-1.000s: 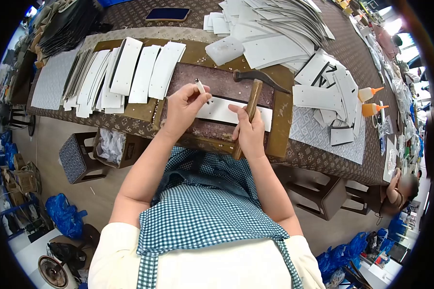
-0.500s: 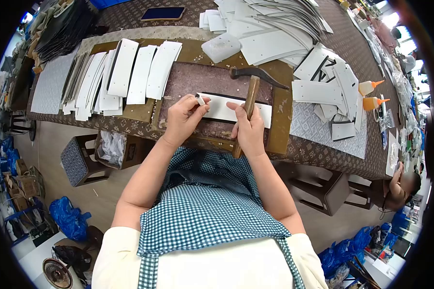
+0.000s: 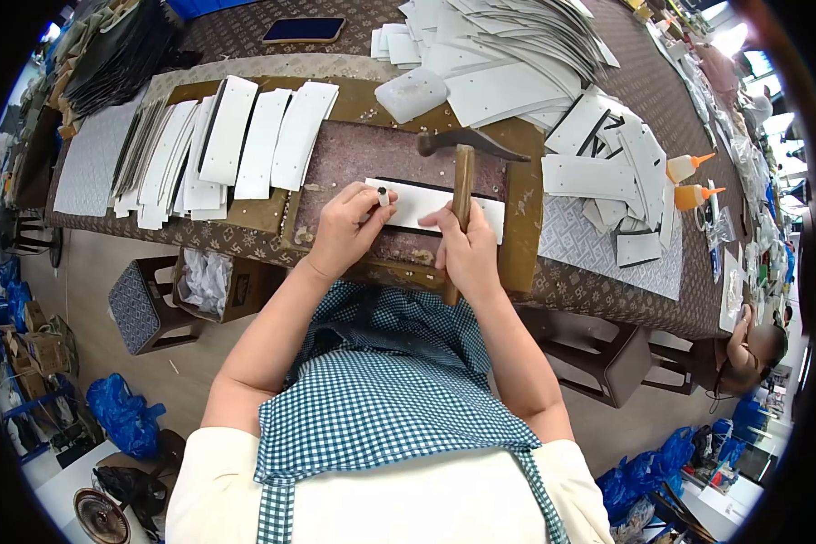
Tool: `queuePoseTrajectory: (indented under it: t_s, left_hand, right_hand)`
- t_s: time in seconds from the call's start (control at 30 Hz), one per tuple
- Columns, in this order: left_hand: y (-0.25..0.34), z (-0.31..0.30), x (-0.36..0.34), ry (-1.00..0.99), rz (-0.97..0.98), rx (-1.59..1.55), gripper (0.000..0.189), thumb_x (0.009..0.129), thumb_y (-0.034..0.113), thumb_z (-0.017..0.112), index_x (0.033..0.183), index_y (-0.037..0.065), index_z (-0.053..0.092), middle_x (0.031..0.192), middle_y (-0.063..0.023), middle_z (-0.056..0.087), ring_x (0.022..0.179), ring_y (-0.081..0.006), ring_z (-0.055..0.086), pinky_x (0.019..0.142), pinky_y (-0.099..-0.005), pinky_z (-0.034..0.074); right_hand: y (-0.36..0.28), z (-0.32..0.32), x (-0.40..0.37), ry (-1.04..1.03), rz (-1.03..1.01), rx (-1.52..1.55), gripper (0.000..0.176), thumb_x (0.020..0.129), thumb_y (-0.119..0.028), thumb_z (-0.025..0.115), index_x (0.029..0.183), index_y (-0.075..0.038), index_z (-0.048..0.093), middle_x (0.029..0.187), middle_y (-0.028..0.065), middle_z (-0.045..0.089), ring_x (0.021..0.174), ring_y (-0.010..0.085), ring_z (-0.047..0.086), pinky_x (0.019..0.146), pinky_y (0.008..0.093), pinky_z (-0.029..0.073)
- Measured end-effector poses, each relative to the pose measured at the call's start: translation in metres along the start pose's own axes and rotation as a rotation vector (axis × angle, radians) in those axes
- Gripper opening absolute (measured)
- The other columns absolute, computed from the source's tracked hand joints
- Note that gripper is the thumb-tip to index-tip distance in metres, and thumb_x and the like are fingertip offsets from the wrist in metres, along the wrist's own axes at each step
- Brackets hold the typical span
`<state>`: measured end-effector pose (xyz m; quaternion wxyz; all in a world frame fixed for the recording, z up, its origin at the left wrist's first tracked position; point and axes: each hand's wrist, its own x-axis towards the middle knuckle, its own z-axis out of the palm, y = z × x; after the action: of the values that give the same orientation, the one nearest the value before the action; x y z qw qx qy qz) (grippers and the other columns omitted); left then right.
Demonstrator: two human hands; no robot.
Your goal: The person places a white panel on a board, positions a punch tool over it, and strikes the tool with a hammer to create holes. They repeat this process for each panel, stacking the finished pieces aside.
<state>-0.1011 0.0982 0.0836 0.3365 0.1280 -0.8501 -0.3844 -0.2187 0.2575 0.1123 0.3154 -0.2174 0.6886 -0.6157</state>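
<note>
My left hand [image 3: 346,225] pinches a small punch [image 3: 383,197], a short white cylinder with a dark top, over the left end of a white strip [image 3: 417,205]. That strip has a black edge and lies on a reddish-brown slab [image 3: 349,150]. Wrapped round the wooden handle of a hammer [image 3: 463,181] are the fingers of my right hand [image 3: 467,245]. The hammer's dark head is at the top, above the strip, and its handle crosses in front of the strip's right part.
White panels [image 3: 261,140] lie in rows at the left, with more piles [image 3: 512,77] at the back right. A translucent block [image 3: 412,94], a phone [image 3: 304,30] and orange-tipped glue bottles [image 3: 696,197] are on the table. A person [image 3: 743,354] sits far right.
The punch in my left hand has turned more upright, its dark top now facing me. The hammer has shifted slightly left, its handle more upright. The whole view has shifted slightly.
</note>
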Motion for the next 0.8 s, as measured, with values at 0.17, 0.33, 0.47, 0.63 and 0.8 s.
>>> queuePoseTrajectory:
  t_s: [0.17,0.33,0.47,0.63,0.8]
  left_hand:
    - [0.0,0.001,-0.001,0.013,0.011,-0.008,0.01,0.084,0.005,0.074,0.092,0.003,0.069,0.083,-0.0082,0.063,0.067,-0.0199,0.061,0.059,-0.0309,0.049]
    - [-0.006,0.004,-0.002,0.045,0.083,-0.026,0.009,0.083,0.002,0.073,0.09,0.001,0.068,0.084,-0.0109,0.062,0.073,-0.0253,0.063,0.063,-0.0343,0.051]
    - [-0.006,0.002,-0.004,-0.003,0.077,0.028,0.012,0.084,0.009,0.072,0.09,0.002,0.064,0.088,-0.0126,0.062,0.08,-0.0325,0.062,0.071,-0.0402,0.052]
    - [-0.008,0.007,-0.003,0.064,0.108,0.018,0.011,0.083,0.005,0.074,0.09,0.002,0.065,0.082,-0.0113,0.059,0.071,-0.0278,0.059,0.064,-0.0367,0.049]
    - [-0.007,0.006,-0.002,0.058,0.111,0.019,0.012,0.083,0.005,0.074,0.088,0.001,0.064,0.081,-0.0115,0.058,0.071,-0.0279,0.059,0.064,-0.0361,0.049]
  right_hand:
    - [-0.119,-0.022,-0.032,-0.142,-0.292,-0.234,0.01,0.094,-0.006,0.062,0.099,0.0,0.056,0.073,0.0051,0.065,0.063,0.0092,0.062,0.059,0.024,0.05]
    - [-0.134,-0.03,-0.044,-0.183,-0.538,-0.408,0.015,0.095,-0.008,0.063,0.101,0.002,0.053,0.074,0.0109,0.06,0.063,0.0197,0.062,0.058,0.03,0.048]
    - [-0.109,-0.038,-0.03,-0.347,-0.192,-0.886,0.02,0.093,-0.015,0.064,0.095,0.001,0.051,0.069,0.0234,0.06,0.064,0.0441,0.061,0.059,0.0452,0.049]
    - [-0.169,-0.037,-0.046,-0.191,-0.367,-0.477,0.014,0.095,-0.009,0.063,0.099,0.0,0.053,0.068,0.0024,0.054,0.055,0.0074,0.052,0.049,0.0252,0.041]
    - [-0.145,-0.03,-0.046,-0.129,-0.692,-0.091,0.018,0.098,-0.015,0.057,0.1,0.003,0.054,0.071,0.0066,0.058,0.054,0.0121,0.056,0.047,0.0263,0.042]
